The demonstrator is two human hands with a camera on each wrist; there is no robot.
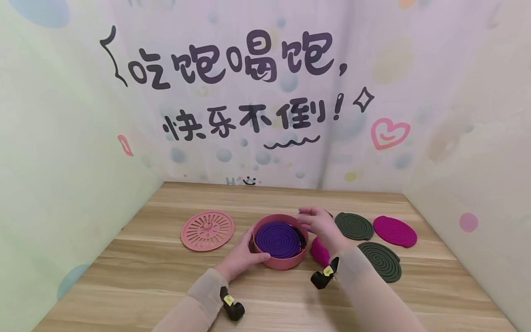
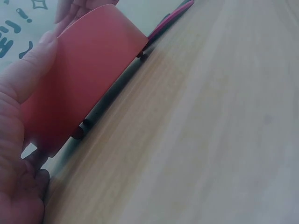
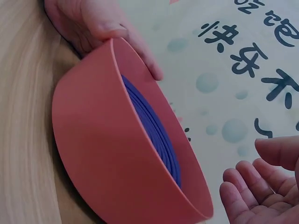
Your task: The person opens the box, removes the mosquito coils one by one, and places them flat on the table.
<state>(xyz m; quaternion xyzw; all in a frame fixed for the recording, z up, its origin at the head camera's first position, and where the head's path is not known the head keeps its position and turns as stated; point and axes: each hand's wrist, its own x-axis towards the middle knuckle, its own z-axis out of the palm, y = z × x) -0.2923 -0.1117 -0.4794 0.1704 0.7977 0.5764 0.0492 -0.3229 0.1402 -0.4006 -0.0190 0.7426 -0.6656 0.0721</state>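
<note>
A round pink mosquito coil box (image 1: 280,263) sits upright on the table, its top uncovered. Inside it lies a purple-blue spiral mosquito coil (image 1: 277,240), with a dark piece showing along the right inner wall. My left hand (image 1: 242,256) grips the box's left side, thumb at the front near the rim. Just beyond the right rim is my right hand (image 1: 321,226), fingers loosely bent. In the right wrist view, that right hand (image 3: 264,186) holds nothing, palm turned up beside the box. A bit of blue peeks out behind its fingers in the head view.
The pink slotted lid (image 1: 207,230) with a knob lies flat at left. To the right are a dark green coil (image 1: 354,226), another green coil (image 1: 380,263) and a magenta coil (image 1: 395,231). A second magenta coil (image 1: 318,252) is partly under the right wrist. Walls enclose the table.
</note>
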